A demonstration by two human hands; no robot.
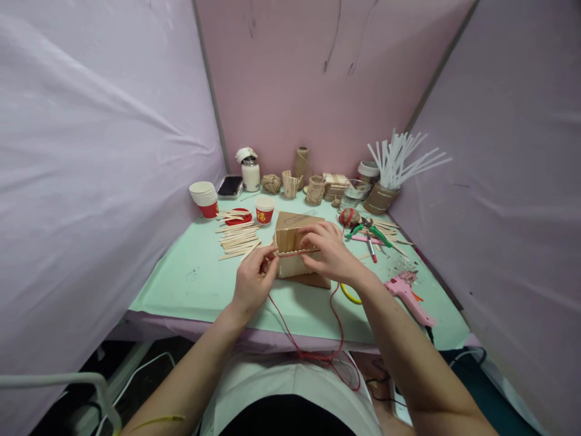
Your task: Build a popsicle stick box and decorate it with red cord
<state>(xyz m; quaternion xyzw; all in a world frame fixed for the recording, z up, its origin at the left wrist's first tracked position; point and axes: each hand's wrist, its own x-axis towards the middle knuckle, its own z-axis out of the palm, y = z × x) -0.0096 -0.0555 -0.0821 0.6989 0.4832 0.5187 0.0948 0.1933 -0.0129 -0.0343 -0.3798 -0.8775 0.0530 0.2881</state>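
A small open box built of craft sticks stands in front of me on brown cardboard. Red yarn stretches along its near top edge. My left hand pinches the yarn at the box's left corner, thumb and finger pressed together. At the right side, my right hand has its fingers curled over the box edge, closed on the yarn; its fingertips are partly hidden. Slack yarn hangs from both sides over the table edge and gathers in a loose tangle on my lap.
Left lie loose craft sticks, a paper cup and stacked cups. To the right are green-handled pliers, a yarn ball, a pink glue gun and a yellow ring. Jars and twine line the back.
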